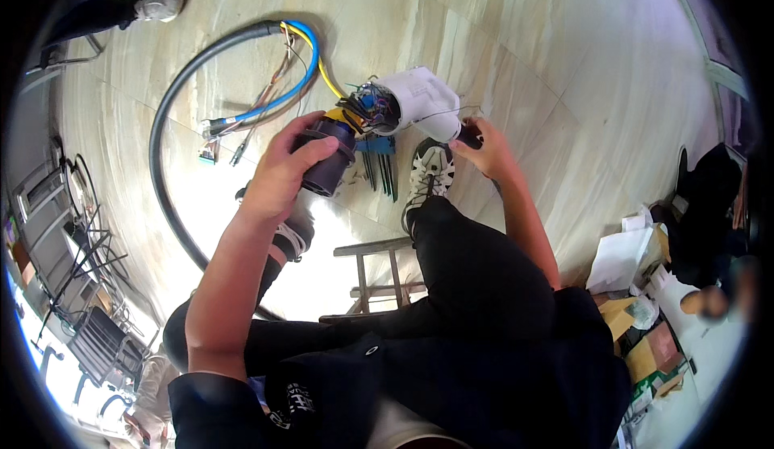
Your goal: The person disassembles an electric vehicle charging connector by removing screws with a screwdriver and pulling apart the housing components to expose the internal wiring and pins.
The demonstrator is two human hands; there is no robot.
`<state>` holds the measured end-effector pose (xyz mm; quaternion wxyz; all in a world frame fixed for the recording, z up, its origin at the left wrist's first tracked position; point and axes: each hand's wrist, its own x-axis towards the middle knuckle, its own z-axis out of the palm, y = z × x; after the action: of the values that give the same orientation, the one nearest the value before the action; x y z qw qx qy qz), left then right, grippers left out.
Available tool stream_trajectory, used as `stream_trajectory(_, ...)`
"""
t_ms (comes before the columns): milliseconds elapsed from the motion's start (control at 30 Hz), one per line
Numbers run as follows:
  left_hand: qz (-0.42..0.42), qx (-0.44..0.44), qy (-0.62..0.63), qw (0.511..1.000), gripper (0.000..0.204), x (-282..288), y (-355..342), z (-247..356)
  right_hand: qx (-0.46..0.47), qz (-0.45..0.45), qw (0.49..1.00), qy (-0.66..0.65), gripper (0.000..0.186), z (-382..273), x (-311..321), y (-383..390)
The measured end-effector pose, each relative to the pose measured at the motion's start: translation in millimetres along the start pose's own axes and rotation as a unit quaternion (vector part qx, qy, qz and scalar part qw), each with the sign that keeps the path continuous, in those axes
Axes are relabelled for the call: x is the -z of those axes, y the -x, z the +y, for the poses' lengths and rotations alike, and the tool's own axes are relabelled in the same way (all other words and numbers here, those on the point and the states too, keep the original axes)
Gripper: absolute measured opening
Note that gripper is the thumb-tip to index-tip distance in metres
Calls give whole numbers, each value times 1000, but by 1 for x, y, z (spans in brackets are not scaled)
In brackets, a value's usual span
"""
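Note:
My left hand is wrapped round a black cylindrical connector body with a yellow part at its top, from which a bundle of wires runs into a white plastic housing. My right hand grips the black handle end of that housing, whose open end faces left, full of coloured wires. A blue piece with several black strips is visible just below the housing. A thick black cable curves across the floor, ending in blue and yellow wires and small loose connectors.
A wooden stool sits between my legs. Metal chairs and tangled cables line the left side. Cardboard, papers and dark items are piled at right. Another person's foot and leg are at the upper left.

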<state>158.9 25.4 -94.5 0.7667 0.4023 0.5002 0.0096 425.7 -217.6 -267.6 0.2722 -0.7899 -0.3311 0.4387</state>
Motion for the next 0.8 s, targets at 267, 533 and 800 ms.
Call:
stream_trajectory(267, -24, -117, -67, 991, 79, -48, 68, 17, 40, 184, 982, 12, 50, 1, 33, 65)
stream_trajectory(533, -131, -132, -51, 981, 78, -96, 153, 42, 217, 191, 957, -23, 43, -174, 169, 173)
stream_trajectory(800, -148, -107, 43, 982, 44, -80, 217, 15, 331, -70, 924, 179, 75, -305, 76, 248)
